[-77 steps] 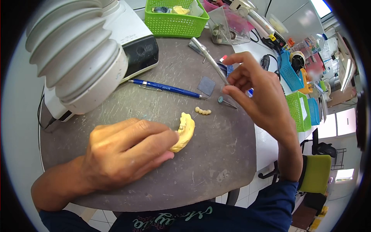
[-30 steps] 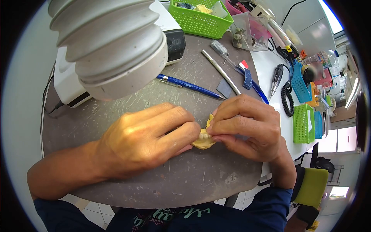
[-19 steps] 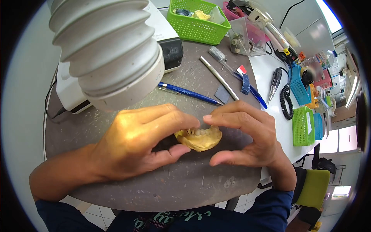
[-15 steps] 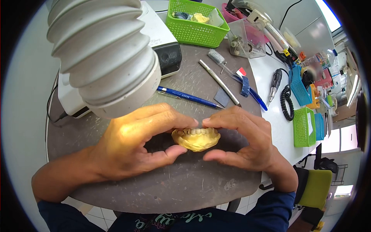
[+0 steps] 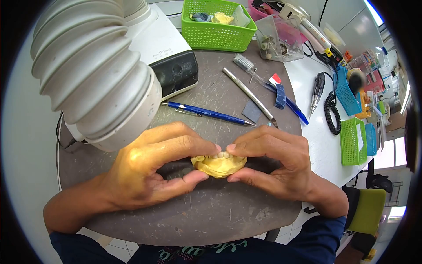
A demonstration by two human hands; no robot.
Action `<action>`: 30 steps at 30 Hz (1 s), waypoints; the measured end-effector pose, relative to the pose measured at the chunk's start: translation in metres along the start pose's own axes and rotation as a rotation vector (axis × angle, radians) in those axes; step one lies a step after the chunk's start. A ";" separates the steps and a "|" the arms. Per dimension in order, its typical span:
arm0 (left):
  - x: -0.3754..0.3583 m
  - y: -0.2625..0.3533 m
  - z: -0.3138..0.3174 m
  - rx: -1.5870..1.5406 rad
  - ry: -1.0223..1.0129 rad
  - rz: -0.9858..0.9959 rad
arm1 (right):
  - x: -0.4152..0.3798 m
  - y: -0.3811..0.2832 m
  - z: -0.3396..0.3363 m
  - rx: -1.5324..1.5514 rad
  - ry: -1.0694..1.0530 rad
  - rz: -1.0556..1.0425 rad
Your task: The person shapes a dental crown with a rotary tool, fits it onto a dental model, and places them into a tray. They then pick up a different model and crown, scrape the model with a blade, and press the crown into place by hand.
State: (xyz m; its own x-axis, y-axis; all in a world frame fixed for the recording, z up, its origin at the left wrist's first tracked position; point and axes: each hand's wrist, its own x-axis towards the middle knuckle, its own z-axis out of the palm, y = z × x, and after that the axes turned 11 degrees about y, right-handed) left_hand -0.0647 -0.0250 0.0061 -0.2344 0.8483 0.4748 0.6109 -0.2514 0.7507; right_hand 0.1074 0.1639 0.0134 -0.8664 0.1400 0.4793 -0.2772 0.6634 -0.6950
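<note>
A yellow dental cast (image 5: pixel 220 167) with a row of whitish teeth along its top is held between both hands over the grey-brown work surface (image 5: pixel 193 224). My left hand (image 5: pixel 154 165) grips its left side, index fingertip on the teeth and thumb at the lower edge. On the right side, my right hand (image 5: pixel 277 160) pinches the cast the same way, fingertips on the teeth and thumb below. Beyond the hands lie a blue mechanical pencil (image 5: pixel 209 113), a metal knife (image 5: pixel 248 94), a small grey square (image 5: pixel 252 111) and a brush with a blue handle (image 5: pixel 295 110).
A ribbed white hose (image 5: pixel 96 75) hangs at upper left beside a white machine (image 5: pixel 162 44). At the back stand a green basket (image 5: pixel 217 33) and a clear box (image 5: pixel 279 42). A handpiece (image 5: pixel 316 94) with coiled cord and another green basket (image 5: pixel 353 143) are at right.
My right thumb and fingers have closed onto the cast, where they were apart from it at the thumb. The view has shifted, with the hose now further left.
</note>
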 end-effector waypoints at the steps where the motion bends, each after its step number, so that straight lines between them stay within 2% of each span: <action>1: 0.000 0.001 0.000 0.011 0.002 -0.003 | 0.000 0.000 0.000 0.002 0.002 -0.001; 5: 0.001 0.006 0.004 -0.034 0.064 -0.085 | 0.000 -0.001 0.001 0.001 0.017 0.022; 8: 0.000 0.003 0.005 0.031 0.059 0.009 | -0.001 0.000 0.001 -0.002 0.017 0.022; 21: 0.000 0.003 0.004 0.012 0.067 -0.011 | -0.003 -0.001 0.002 0.037 0.020 0.113; 24: -0.001 0.004 0.003 0.000 0.034 -0.046 | -0.003 -0.001 0.002 0.026 0.016 0.106; 26: -0.005 0.003 0.006 -0.089 0.072 -0.182 | -0.004 -0.001 0.002 0.034 0.019 0.118; 30: -0.004 0.001 0.004 -0.085 0.046 -0.163 | -0.004 0.000 0.002 0.042 0.018 0.138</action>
State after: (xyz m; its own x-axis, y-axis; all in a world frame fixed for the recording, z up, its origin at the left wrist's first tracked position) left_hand -0.0598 -0.0270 0.0031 -0.3606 0.8595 0.3622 0.4961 -0.1521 0.8548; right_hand 0.1098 0.1616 0.0106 -0.8901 0.2409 0.3868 -0.1734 0.6059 -0.7764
